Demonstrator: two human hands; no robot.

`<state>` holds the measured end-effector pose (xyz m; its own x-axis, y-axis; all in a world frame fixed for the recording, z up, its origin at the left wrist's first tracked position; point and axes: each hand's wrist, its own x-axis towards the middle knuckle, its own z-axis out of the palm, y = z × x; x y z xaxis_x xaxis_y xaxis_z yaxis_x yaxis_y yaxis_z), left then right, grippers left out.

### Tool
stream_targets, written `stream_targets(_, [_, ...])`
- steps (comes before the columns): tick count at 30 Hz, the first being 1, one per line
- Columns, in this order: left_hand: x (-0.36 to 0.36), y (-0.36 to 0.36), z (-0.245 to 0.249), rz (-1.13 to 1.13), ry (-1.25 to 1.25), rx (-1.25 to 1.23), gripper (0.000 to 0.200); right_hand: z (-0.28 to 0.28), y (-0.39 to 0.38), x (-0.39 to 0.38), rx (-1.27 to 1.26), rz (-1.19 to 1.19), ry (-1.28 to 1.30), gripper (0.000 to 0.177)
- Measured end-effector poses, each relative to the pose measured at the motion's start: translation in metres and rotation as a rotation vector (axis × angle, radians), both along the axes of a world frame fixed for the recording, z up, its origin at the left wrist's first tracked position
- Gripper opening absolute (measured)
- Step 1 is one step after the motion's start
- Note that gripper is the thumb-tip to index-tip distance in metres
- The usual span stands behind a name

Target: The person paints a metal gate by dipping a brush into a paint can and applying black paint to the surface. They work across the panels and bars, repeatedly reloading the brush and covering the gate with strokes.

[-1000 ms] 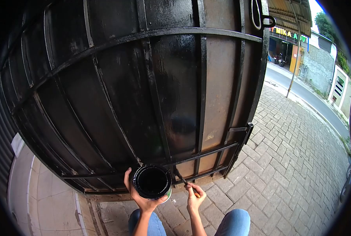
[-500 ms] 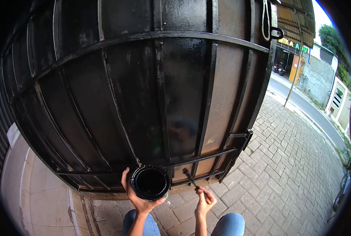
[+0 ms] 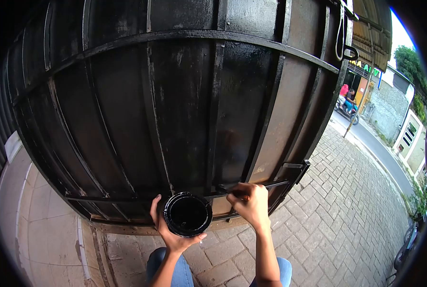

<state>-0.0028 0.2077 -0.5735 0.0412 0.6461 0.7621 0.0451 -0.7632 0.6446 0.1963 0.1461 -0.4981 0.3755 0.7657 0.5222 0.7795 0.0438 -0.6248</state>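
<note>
My left hand [image 3: 171, 238] is wrapped round a can of black paint [image 3: 188, 214], its open top facing up at me and its rim smeared black. Closed on a paintbrush [image 3: 222, 189], my right hand [image 3: 252, 203] is at the lower part of a metal gate [image 3: 185, 110]. The brush's dark head points left and overlaps the gate's low horizontal bar; my fingers cover most of the handle. Glossy black coats the panel above the brush, while the panels to its right look brownish and dull.
Grey paving blocks [image 3: 328, 215] spread out on the right, and a pale tiled strip [image 3: 50, 229] runs along the left. Beyond the gate's right edge, two people on a motorbike [image 3: 348, 107] are on the road. A parked vehicle [image 3: 405, 246] stands at the far right.
My right hand has gone up and forward with the paintbrush, from above the paving to the gate's low bar. The can stays in my left hand. A motorbike has appeared on the road.
</note>
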Motion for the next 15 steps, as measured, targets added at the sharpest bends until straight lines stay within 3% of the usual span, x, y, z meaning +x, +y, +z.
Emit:
stream_targets(7, [0.000, -0.002, 0.001, -0.004, 0.013, 0.008, 0.095, 0.011, 0.021, 0.030, -0.079, 0.122, 0.101, 0.014])
stream_targets(11, [-0.002, -0.003, 0.002, -0.019, 0.008, -0.011, 0.093, 0.025, 0.024, 0.050, -0.163, 0.043, -0.249, 0.010])
stream_targets(15, [0.002, -0.003, 0.002, -0.027, -0.078, -0.031, 0.092, 0.027, 0.027, 0.051, -0.277, 0.004, -0.430, 0.016])
